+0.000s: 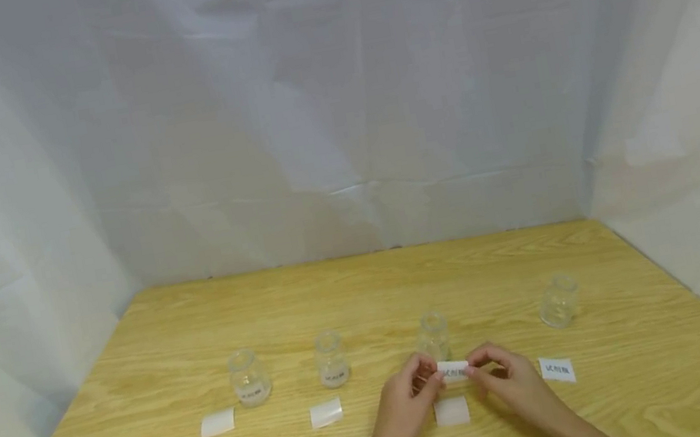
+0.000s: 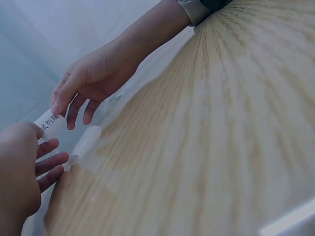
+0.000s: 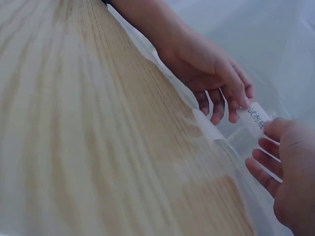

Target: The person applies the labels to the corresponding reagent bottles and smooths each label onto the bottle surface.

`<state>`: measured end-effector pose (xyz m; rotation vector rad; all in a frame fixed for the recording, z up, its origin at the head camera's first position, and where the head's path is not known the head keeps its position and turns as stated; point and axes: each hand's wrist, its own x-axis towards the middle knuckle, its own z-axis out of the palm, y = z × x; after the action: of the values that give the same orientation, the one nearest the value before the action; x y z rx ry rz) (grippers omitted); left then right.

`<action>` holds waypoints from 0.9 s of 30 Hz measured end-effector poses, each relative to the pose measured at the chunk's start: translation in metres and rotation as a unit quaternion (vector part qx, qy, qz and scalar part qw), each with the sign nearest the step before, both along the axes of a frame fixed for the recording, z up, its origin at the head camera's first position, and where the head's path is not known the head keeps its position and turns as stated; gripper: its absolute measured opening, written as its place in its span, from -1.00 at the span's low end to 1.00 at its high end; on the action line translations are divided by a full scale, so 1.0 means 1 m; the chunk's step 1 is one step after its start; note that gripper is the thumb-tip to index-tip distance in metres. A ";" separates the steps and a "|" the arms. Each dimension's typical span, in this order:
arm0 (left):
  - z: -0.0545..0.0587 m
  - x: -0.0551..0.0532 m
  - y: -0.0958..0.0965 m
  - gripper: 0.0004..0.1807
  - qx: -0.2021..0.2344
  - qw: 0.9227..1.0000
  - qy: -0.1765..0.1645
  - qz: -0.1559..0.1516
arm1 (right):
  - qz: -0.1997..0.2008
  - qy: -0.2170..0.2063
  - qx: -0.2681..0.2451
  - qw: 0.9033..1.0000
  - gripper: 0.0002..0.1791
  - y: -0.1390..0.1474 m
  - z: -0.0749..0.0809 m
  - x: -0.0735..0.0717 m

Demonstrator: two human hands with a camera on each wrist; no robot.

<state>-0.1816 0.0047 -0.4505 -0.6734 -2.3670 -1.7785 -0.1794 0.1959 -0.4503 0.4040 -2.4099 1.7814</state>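
Observation:
Between both hands is a small white label (image 1: 453, 370) with dark printed characters. My left hand (image 1: 402, 402) pinches its left end and my right hand (image 1: 511, 382) pinches its right end, thumbs on the printed face. In the right wrist view the label (image 3: 255, 119) spans the gap between the two thumbs. Just behind it stands a clear glass bottle (image 1: 434, 336), its lower part partly hidden by the label and fingers. On the table below the hands lies a blank white backing paper (image 1: 451, 412).
Two glass bottles with printed labels, one far left (image 1: 249, 379) and another bottle (image 1: 331, 361) beside it, each have a white paper (image 1: 217, 423) or paper (image 1: 326, 413) in front. At right stand a bottle (image 1: 558, 302) and a printed label (image 1: 557, 369). White sheeting (image 1: 329, 97) surrounds the wooden table (image 1: 155, 347).

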 end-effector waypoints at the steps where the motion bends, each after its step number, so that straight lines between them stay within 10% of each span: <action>1: -0.001 -0.002 0.000 -0.93 -0.014 1.000 0.010 0.010 | -0.004 0.010 0.008 1.000 -0.92 -0.001 0.000 -0.002; 8: -0.006 -0.005 0.005 -0.95 -0.112 0.983 0.086 0.121 | -0.005 0.125 0.053 0.991 -0.92 -0.004 -0.006 -0.017; 13: -0.008 -0.009 0.009 -0.96 -0.139 0.965 0.124 0.185 | -0.007 0.134 0.055 0.989 -0.93 -0.006 -0.009 -0.026; 27: -0.009 -0.012 0.008 -0.92 -0.154 0.964 0.124 0.177 | 0.000 0.153 0.063 0.986 -0.91 -0.020 0.016 -0.014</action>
<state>-0.1939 0.0126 -0.4596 -0.4320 -2.4196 -1.1285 -0.1935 0.1759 -0.4347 0.6405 -2.3080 1.4454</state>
